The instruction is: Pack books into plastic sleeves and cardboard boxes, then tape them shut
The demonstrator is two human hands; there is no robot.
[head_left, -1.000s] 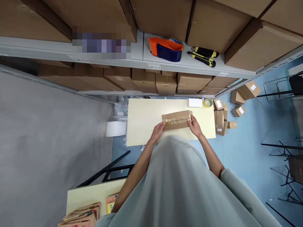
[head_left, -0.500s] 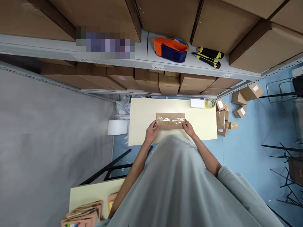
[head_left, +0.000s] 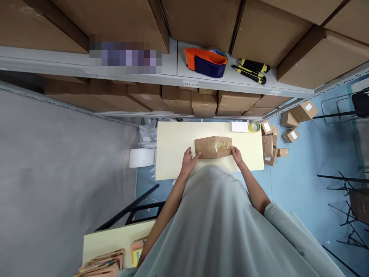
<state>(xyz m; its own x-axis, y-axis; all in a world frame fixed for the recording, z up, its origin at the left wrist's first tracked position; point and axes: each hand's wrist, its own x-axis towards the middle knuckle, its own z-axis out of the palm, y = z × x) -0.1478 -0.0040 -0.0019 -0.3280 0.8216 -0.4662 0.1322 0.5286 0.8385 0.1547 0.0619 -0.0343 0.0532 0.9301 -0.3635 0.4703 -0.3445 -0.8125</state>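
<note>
Centrally, an oblong carton (head_left: 206, 147) of matte brown cardboard is held at the near half of the smooth, cream, rectangular bench (head_left: 173, 154); whether it rests on that surface cannot be told. Glossy, yellowish tape (head_left: 223, 146) covers part of its right side. The right hand (head_left: 236, 154) pinches the right end. The left hand (head_left: 189, 161) is spread, thumb against the left end. Beyond stand a white rectangular box (head_left: 239, 126) and a ring-shaped roll (head_left: 254, 127).
</note>
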